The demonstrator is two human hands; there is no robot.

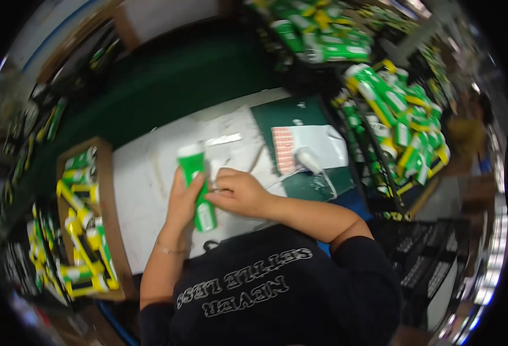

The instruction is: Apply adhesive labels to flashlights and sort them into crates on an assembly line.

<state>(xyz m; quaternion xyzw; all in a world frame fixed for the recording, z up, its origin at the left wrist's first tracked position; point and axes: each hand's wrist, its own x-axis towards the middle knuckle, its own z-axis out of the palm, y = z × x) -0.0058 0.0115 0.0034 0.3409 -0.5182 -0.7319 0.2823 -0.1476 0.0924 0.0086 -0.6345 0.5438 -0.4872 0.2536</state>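
Bright centre, blurred dark fisheye rim

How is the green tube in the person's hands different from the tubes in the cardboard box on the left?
The green tube is alone, held by the left hand over the white table; the right hand touches it. The boxed tubes lie piled in the cardboard box, untouched. The boxed tubes show yellow parts; the held one shows none. Both are green and white.

A single head-worn fisheye view looks steeply down from close above onto the white worktop (150,173) at frame centre, the person's dark-sleeved forearms entering from the lower edge; edges bend toward the dark rim.
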